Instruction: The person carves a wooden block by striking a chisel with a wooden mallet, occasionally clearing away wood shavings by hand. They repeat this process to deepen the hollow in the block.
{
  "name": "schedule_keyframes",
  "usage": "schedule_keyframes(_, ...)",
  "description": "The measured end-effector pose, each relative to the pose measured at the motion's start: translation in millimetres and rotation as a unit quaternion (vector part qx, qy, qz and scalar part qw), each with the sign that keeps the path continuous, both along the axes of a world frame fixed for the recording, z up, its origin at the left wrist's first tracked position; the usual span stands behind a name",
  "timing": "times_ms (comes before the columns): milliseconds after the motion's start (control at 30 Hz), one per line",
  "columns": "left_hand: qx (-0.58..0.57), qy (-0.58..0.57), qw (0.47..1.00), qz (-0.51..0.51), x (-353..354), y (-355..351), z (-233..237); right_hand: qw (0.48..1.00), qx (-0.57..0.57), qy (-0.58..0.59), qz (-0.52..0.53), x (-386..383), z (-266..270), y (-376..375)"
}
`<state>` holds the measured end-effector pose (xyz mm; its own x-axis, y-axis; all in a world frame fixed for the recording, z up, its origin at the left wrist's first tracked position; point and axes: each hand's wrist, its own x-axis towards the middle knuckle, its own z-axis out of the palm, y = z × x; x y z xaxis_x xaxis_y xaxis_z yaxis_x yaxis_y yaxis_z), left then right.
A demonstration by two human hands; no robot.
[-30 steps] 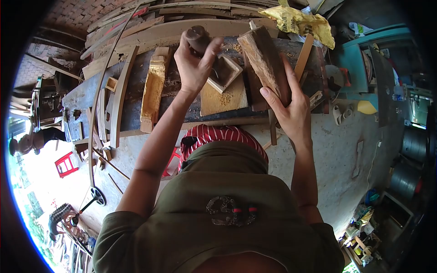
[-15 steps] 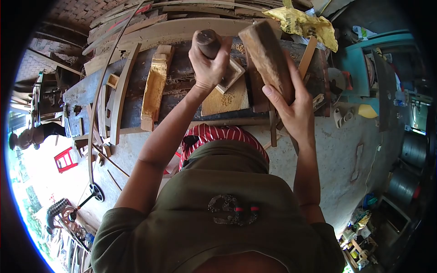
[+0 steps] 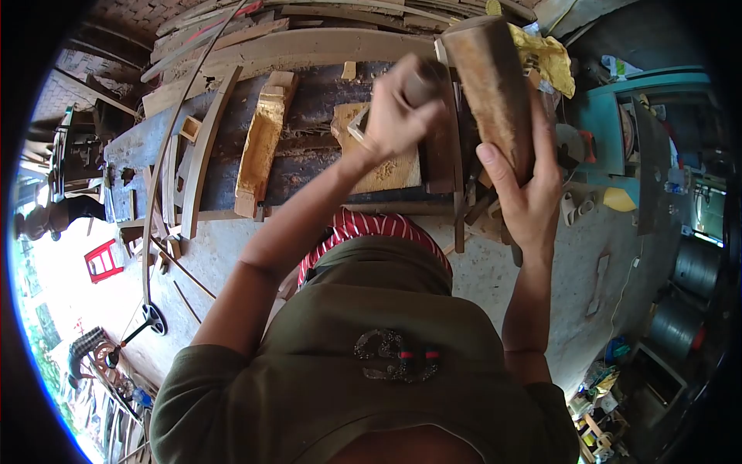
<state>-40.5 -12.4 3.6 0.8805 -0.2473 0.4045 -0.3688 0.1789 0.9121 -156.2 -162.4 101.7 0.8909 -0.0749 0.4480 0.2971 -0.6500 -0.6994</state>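
Observation:
My left hand [image 3: 400, 124], smeared by motion, wraps round the dark wooden handle of a chisel [image 3: 421, 83]. Its round butt faces me and the blade is hidden. Under this hand lies a light board [image 3: 402, 174] with shavings on it. A small square wooden frame [image 3: 356, 128] on the board shows only at one edge, the rest covered by the hand. Higher and to the right, my right hand [image 3: 529, 185] is closed round a thick, worn wooden mallet [image 3: 491, 77], tilted with its broad end up and apart from the chisel.
The dark workbench [image 3: 309, 166] carries a hollowed yellowish wood piece [image 3: 263, 147], a curved strip [image 3: 210, 151] and a small wooden box [image 3: 190, 128]. Planks [image 3: 325, 46] are piled behind. A yellow sack [image 3: 549, 58] lies at the back right, and a red stool [image 3: 103, 261] stands on the floor at left.
My left hand has shifted right with the chisel, covering more of the small frame. My right hand has carried the mallet to the right and away from the chisel.

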Motion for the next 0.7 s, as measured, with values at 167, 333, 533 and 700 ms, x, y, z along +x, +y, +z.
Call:
schedule_keyframes(167,-0.001,0.091,0.995,-0.045,35,22,23,1.000,0.012,0.018,-0.015,-5,-3,2)
schedule_keyframes(333,0.034,0.092,0.990,-0.102,41,26,16,0.998,0.021,0.064,-0.014,-8,-15,6)
schedule_keyframes(533,0.055,0.121,0.972,-0.194,46,24,31,0.997,0.032,0.073,-0.017,-7,-15,8)
schedule_keyframes(700,0.085,0.131,0.963,-0.218,35,11,29,0.996,0.048,0.074,-0.016,-3,-17,11)
